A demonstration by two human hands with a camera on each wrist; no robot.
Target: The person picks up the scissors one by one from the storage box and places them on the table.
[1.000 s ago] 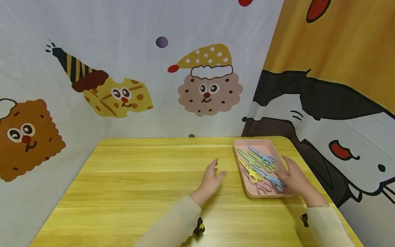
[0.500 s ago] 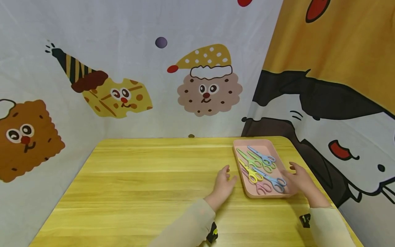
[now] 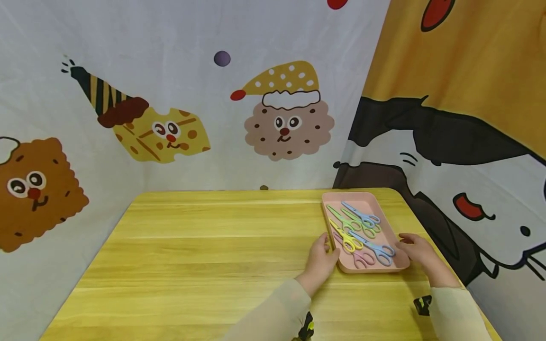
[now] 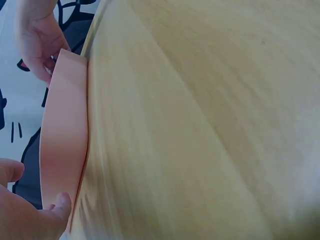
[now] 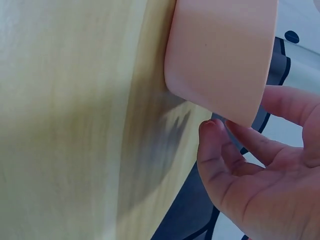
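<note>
A shallow pink tray [image 3: 371, 198] lies at the right of the table, holding several children's scissors: blue scissors [image 3: 368, 219], yellow scissors [image 3: 350, 242], green scissors [image 3: 355, 226] and pink scissors [image 3: 363, 258]. My left hand [image 3: 320, 263] is beside the tray's near left side, thumb by the wall, fingers loosely bent. On the opposite side, my right hand [image 3: 420, 253] has its thumb at the rim near the corner. The right wrist view shows that hand's relaxed fingers [image 5: 212, 145] around the tray's corner, close to its outer wall. Whether they press on it is unclear.
The wooden table [image 3: 192, 265] extends to the left, and its right edge runs close past the tray. Cloth printed with cartoon figures [image 3: 290, 128] hangs behind and at both sides. A dark device [image 3: 423, 305] shows under the right sleeve.
My left hand has moved right, up to the tray's side. The right hand has drawn back and down from over the tray to its right rim. The tray and scissors have stayed in place.
</note>
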